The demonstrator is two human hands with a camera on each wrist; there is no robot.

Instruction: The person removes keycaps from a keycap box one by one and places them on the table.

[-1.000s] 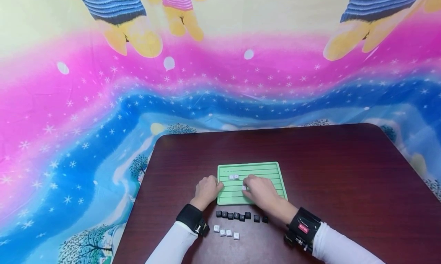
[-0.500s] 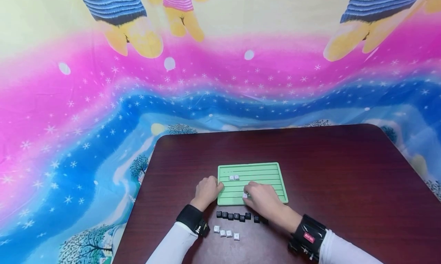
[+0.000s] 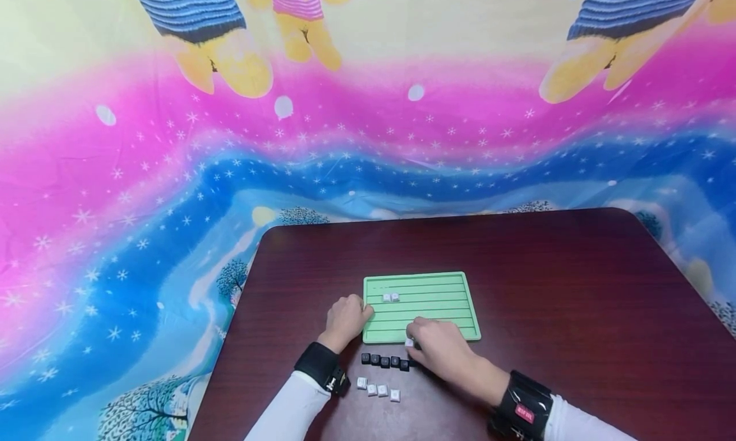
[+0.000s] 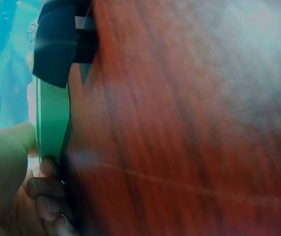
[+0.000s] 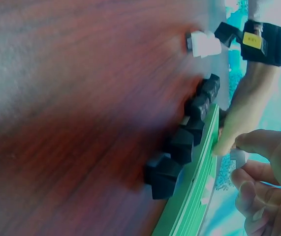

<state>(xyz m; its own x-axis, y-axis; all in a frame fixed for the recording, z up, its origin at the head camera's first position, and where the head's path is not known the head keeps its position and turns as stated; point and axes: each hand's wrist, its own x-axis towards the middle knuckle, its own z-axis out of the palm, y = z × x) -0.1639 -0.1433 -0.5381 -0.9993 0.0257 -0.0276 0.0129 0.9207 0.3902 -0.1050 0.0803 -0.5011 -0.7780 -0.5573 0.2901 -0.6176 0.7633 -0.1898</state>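
The right hand [image 3: 439, 348] is drawing back off the green tray [image 3: 460, 286], pinching a white keycap [image 3: 409, 342] toward the black keycaps [image 3: 384, 360] on the counter [image 3: 575, 287]; the left hand [image 3: 345, 319] keeps gripping the tray's edge.

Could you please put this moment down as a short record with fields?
left hand: grips the left edge of the green tray
right hand: pinches a white keycap over the tray's near edge
on tray: two white keycaps side by side near the far left
black keycaps: a row on the table, just in front of the tray
loose white keycaps: four, nearer the person than the black row
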